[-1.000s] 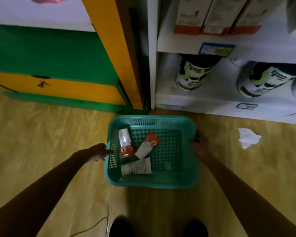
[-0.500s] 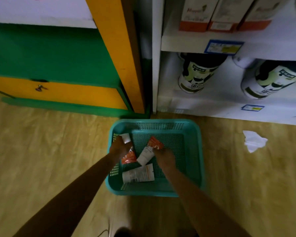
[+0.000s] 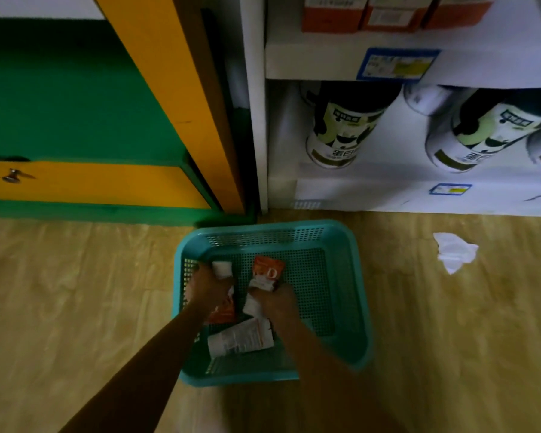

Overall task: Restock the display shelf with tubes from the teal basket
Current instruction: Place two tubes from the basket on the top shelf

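Nearest in the teal basket (image 3: pixel 353 295) on the floor, a white tube (image 3: pixel 241 338) lies loose by its near wall. Beyond it, the left hand (image 3: pixel 207 289) has its grip closed around a white-capped orange tube (image 3: pixel 221 270), while the right hand (image 3: pixel 275 300) is clenched on an orange-ended tube (image 3: pixel 265 273). Past the basket's far rim stands the white display shelf (image 3: pixel 419 195), with cans (image 3: pixel 341 132) on its lowest board.

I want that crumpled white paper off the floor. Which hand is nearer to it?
Right. The right hand is in the teal basket, left of the paper; the left hand is farther left.
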Demonstrator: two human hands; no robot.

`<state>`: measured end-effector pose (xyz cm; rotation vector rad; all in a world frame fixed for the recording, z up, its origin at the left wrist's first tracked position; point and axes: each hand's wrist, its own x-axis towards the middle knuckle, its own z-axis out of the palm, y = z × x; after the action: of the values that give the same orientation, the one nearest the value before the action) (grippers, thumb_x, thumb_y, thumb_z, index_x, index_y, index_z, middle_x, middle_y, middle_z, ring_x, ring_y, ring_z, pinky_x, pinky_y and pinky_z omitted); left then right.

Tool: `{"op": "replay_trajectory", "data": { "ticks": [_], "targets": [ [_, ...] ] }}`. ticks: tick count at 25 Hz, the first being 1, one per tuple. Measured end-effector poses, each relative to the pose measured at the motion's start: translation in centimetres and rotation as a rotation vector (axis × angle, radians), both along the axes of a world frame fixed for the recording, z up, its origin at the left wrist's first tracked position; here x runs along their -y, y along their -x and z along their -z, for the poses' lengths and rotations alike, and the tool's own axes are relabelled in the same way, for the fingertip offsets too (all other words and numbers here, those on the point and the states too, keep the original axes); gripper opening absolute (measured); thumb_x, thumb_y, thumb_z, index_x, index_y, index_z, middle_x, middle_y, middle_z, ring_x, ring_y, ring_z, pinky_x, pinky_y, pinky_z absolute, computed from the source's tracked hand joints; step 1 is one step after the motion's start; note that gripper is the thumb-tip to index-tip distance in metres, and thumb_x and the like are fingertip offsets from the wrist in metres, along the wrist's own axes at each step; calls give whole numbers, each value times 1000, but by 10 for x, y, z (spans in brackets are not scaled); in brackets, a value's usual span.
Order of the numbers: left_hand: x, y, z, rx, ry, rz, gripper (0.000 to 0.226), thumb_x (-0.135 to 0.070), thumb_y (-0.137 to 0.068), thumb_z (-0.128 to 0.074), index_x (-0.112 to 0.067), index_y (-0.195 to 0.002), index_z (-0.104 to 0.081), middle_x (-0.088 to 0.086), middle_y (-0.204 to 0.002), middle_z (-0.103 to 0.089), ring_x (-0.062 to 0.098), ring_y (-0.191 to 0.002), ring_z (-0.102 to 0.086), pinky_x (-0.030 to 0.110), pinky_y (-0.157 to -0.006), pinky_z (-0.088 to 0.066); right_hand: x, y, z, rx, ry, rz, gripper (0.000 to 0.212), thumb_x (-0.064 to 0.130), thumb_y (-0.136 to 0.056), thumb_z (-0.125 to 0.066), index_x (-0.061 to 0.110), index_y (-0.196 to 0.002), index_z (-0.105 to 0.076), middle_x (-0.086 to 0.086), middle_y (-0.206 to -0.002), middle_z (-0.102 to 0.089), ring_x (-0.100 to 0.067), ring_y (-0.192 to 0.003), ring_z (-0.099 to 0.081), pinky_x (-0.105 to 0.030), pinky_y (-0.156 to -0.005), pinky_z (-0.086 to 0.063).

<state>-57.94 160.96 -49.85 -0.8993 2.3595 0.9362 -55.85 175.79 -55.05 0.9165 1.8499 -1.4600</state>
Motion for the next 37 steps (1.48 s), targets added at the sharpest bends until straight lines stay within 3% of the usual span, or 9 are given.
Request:
{"op": "replay_trajectory", "data": {
  "ticks": [6,11,15,18,22,24,28,33,37],
  "targets": [
    [7,6,-44,51,-186,-197,64,-50,-54,-88,-12,-102,-69,11,-100,-76,30,-89,-72,41,-75,-59,-70,-20,-43,95,45,-22,16,15,-81,-79,12,-87,-66,-12,-96,-69,-25,-83,-64,-40,-84,-55],
    [-26,21,-166,124,-341,-164,33,-34,-67,-89,-11,-70,-65,8,-67,-68,19,-57,-65,21,-46,-54,-124,-15,-162,-14,67,17,10,18,-89,-71,13,-83,-64,5,-64,-67,-2,-53,-61,-16,-49,-46],
    [-49,33,-297,80,-535,-178,32,-30,-71,-87,-7,-83,-68,22,-100,-73,32,-84,-70,40,-73,-62,-150,-10,-300,-194,138,114,18,15,-85,-75,8,-102,-73,-14,-104,-76,-29,-95,-74,-47,-88,-58],
    [-63,39,-392,63,-729,-185,71,-52,-48,-92,-8,-99,-70,17,-100,-76,32,-89,-72,38,-75,-62,-162,-7,-404,-289,144,170,14,16,-85,-76,16,-98,-73,-4,-99,-77,-25,-93,-75,-41,-83,-60],
    [-89,41,-518,8,-855,-235,33,-40,-85,-70,-9,-95,-63,11,-74,-69,21,-62,-66,27,-48,-56,-183,-2,-531,-364,136,231,14,13,-83,-77,20,-91,-69,-5,-97,-76,-23,-90,-73,-46,-87,-59],
    [-92,43,-566,6,-856,-189,42,-42,-85,-70,-4,-103,-65,11,-70,-71,17,-50,-65,23,-40,-51,-192,-1,-583,-407,126,232,21,15,-80,-80,17,-98,-68,-10,-106,-75,-25,-95,-73,-48,-87,-59],
    [-86,41,-654,71,-933,-61,59,-37,-72,-79,-1,-116,-63,19,-93,-75,27,-71,-69,33,-58,-60,-205,8,-672,-503,124,192,26,20,-79,-81,23,-101,-66,7,-99,-74,-12,-92,-72,-34,-77,-60],
    [-93,43,-772,127,-1039,161,45,-15,-85,-69,-2,-126,-55,25,-110,-71,36,-97,-69,45,-84,-58,-218,7,-788,-631,55,164,44,36,-63,-87,24,-101,-68,-1,-105,-76,-18,-97,-73,-43,-87,-60],
    [-110,50,-853,60,-1040,289,48,-9,-82,-70,-10,-128,-55,19,-117,-72,36,-109,-69,50,-92,-54,-237,5,-857,-700,3,174,33,14,-74,-85,24,-101,-69,0,-101,-77,-19,-94,-73,-33,-78,-61]
  ]
}}
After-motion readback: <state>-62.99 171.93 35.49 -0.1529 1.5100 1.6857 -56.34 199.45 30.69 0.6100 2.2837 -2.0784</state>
